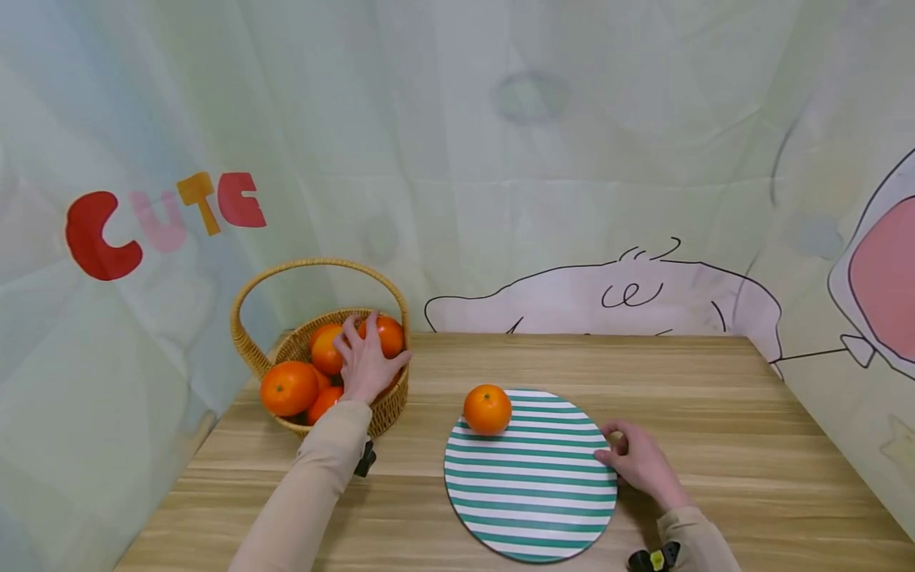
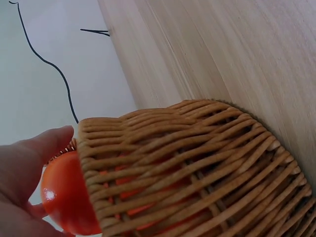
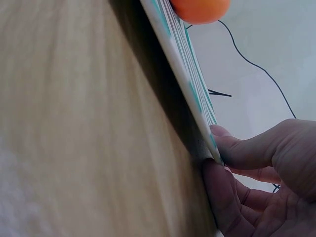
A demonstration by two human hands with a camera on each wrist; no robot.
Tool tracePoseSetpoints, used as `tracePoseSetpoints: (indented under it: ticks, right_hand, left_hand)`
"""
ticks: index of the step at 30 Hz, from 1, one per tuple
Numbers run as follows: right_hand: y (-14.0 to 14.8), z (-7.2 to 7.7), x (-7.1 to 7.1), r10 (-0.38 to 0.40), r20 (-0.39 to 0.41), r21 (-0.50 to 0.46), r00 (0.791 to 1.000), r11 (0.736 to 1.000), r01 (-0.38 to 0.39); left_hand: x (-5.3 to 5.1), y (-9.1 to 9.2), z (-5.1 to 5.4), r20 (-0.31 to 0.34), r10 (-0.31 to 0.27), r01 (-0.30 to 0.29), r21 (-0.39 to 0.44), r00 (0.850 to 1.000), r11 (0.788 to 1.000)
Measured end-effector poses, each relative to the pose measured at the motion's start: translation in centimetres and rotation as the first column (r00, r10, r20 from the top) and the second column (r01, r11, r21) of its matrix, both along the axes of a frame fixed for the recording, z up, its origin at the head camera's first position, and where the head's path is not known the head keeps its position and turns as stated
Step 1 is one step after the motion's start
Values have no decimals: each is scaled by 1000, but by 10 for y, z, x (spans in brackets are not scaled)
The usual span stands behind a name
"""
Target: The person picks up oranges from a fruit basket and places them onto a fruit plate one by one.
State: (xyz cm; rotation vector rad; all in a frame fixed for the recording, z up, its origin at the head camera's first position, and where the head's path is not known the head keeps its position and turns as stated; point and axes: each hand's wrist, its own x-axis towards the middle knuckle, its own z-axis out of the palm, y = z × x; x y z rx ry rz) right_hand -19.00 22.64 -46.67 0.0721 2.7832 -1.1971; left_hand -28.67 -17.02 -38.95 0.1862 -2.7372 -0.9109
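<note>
In the head view my left hand (image 1: pixel 368 365) reaches over the wicker basket (image 1: pixel 389 409), fingers spread around an orange (image 1: pixel 389 338) at its right side. The left wrist view shows the thumb apart from that orange (image 2: pixel 69 195), near the basket rim (image 2: pixel 98 123); other fingertips are partly hidden behind the fruit. My right hand (image 1: pixel 639 461) pinches the right edge of a round green-and-white striped board (image 1: pixel 536 485); the thumb lies on top and a finger below in the right wrist view. One orange (image 1: pixel 488 410) sits at the board's upper left.
Several more oranges (image 1: pixel 289 388) fill the basket, whose tall handle (image 1: pixel 322 262) arches above it. Both stand on a wooden table (image 1: pixel 407 508). A printed curtain (image 1: pixel 457 159) hangs behind the table and along its sides.
</note>
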Motion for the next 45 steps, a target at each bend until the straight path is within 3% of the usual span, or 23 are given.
tracePoseSetpoints:
  ticks: [7, 16, 30, 45]
  right_hand:
    - [0, 1, 0, -1, 7, -3, 1000, 1000, 1]
    - [0, 0, 0, 0, 7, 0, 1000, 1000, 0]
    - [0, -1, 0, -3, 3, -3, 1000, 1000, 3]
    - [0, -1, 1, 3, -5, -1, 1000, 1000, -3]
  left_hand:
    - [-3, -3, -1, 3, 2, -2, 0, 1000, 1000]
    - [-5, -5, -4, -47, 27, -26, 14, 999, 1000]
    - [2, -4, -5, -90, 15, -13, 24, 996, 1000]
    - [15, 0, -6, -212, 14, 2, 76, 977, 997]
